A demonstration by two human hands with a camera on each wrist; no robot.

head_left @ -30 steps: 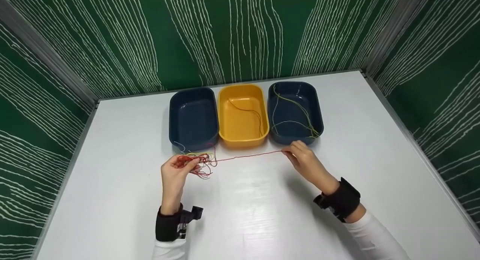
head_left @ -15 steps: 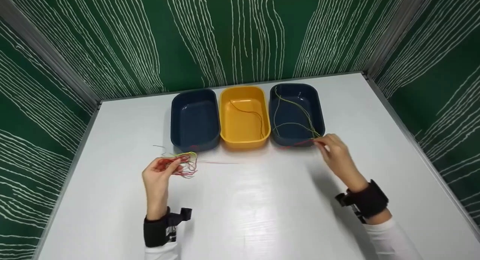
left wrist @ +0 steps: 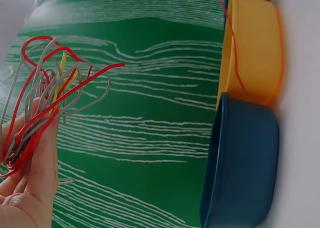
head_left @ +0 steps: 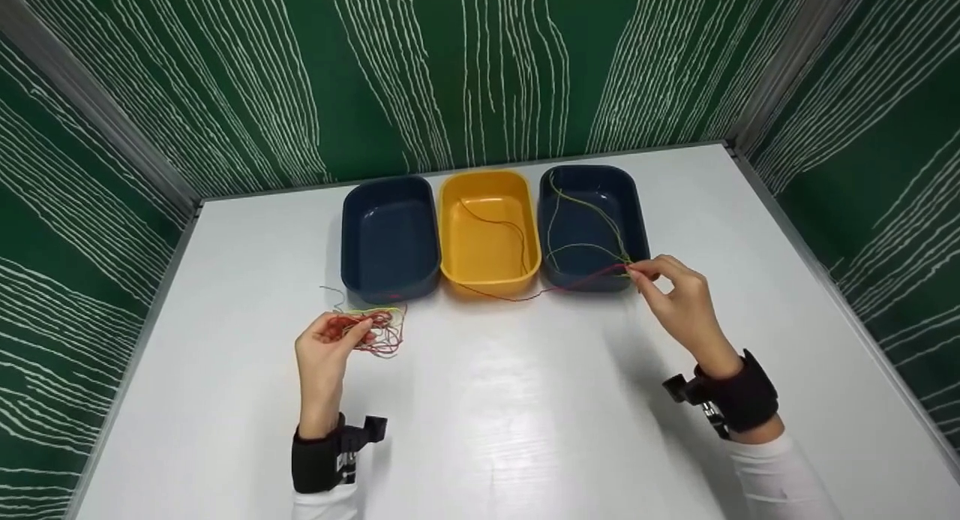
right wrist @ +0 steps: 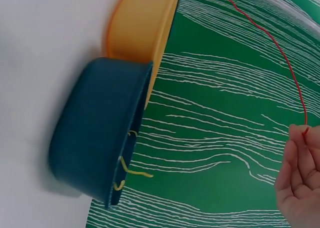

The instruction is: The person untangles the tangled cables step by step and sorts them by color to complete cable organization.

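Observation:
My left hand (head_left: 322, 359) grips a tangled bundle of thin wires (head_left: 382, 332), mostly red and grey with some yellow, in front of the left blue bin (head_left: 390, 287). The left wrist view shows its loops and loose ends rising from the fingers. My right hand (head_left: 686, 302) pinches one end of a single red wire (right wrist: 290, 66) between thumb and fingertips, at the front right corner of the right blue bin (head_left: 592, 281). From there the wire sags leftward past that bin to the front of the yellow bin (head_left: 487, 286), apart from the bundle.
The three bins stand side by side at the back of the white table (head_left: 480, 430). Yellow-green wires (head_left: 600, 211) lie in the right bin, some ends poking over its rim. A dark thin wire (head_left: 495, 222) lies in the yellow bin. Green walls (head_left: 510, 70) enclose the table.
The red wire has come out of the bundle as my right hand moved right and slightly up to the right bin's corner. My left hand has shifted left with the bundle.

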